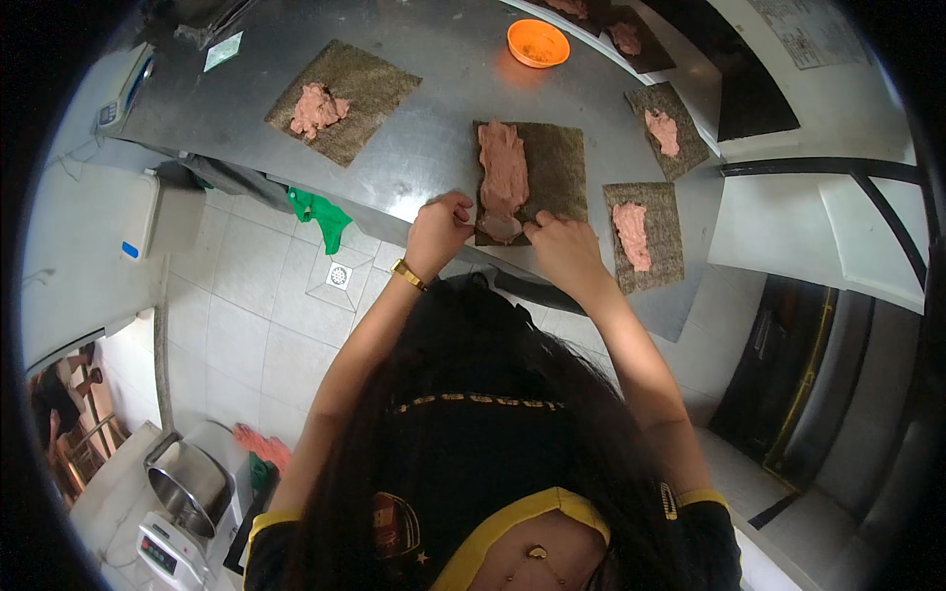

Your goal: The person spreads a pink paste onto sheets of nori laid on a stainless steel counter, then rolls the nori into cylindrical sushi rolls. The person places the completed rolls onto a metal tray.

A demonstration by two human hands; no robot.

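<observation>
We start close in, with both forearms angling up and inward, a gold-coloured watch [409,275] on the left wrist. Here's the left hand [440,234], knuckles raised, fingers curled narrow, their tips at the near left edge of a dark green sheet [559,172]. Across from it, the right hand [564,248] lies palm down, fingers bent and close together, tips at the same sheet's near edge. We can't tell whether either hand truly grips there.

Between the two sets of fingertips sits a pale, translucent patch [501,229]; it may be a clear tool, but our view is too small to settle it. From there a long strip of pink paste [504,165] runs away from us along the sheet's left side, just beyond the hands, flat on the metal desk [443,108].

Just right of the right hand, we see a second sheet [666,222] with its own pink strip. Farther out, a third [693,150] lies at the right and a fourth [377,87] at the left, both carrying paste. Farthest, an orange bowl [538,45] stands near the back edge.
</observation>
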